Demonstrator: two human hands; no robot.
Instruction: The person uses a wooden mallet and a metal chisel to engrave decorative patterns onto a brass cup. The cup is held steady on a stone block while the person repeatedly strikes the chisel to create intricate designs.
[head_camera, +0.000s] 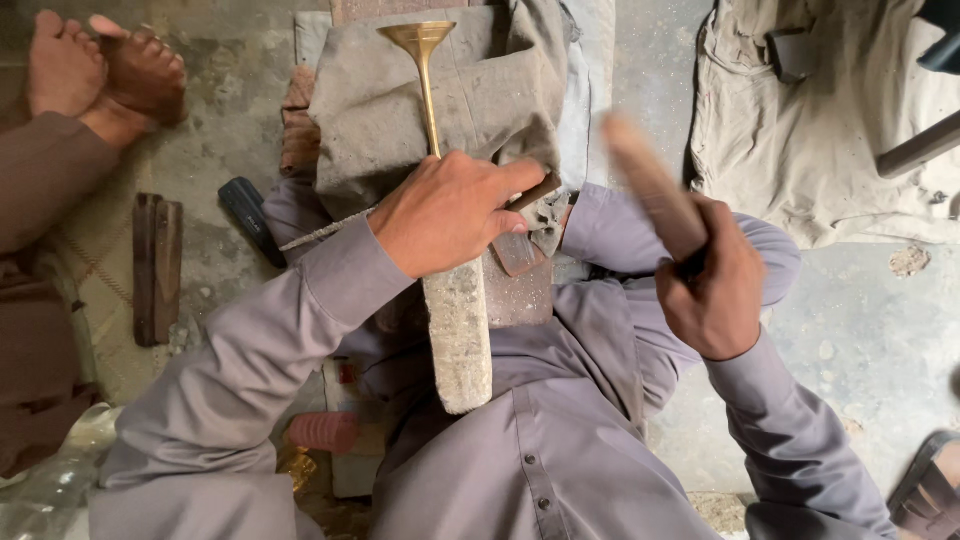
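Nearest the camera: the person's own grey-lilac shirt front (560, 470) with its button placket, filling the bottom of the view.
Left hand (445, 212): closed around a rough, pale, dust-caked handle block (458, 340); the index finger stretches along a small dark metal piece (535, 192) at the cloth's lower edge.
Brass tool (425, 75): a slim golden rod with a flared, funnel-like head, running from under the left hand away from the body, lying on the grey cloth.
Right hand (715, 285): clenched on a wooden stick (650, 180), raised and blurred, apart from the left hand and to its right.
Support: a grey, dusty cloth (470, 100) draped over a block between the knees, on the concrete floor (860, 330).
Progress: the brass looks shaped and bright already; the blurred stick suggests striking is under way. How much is left cannot be told.
Floor, left edge: a dark flat wooden piece (157, 268), a dark handle (250, 215), another person's bare feet (105, 70).
Floor, right corner: a crumpled beige cloth (810, 140).
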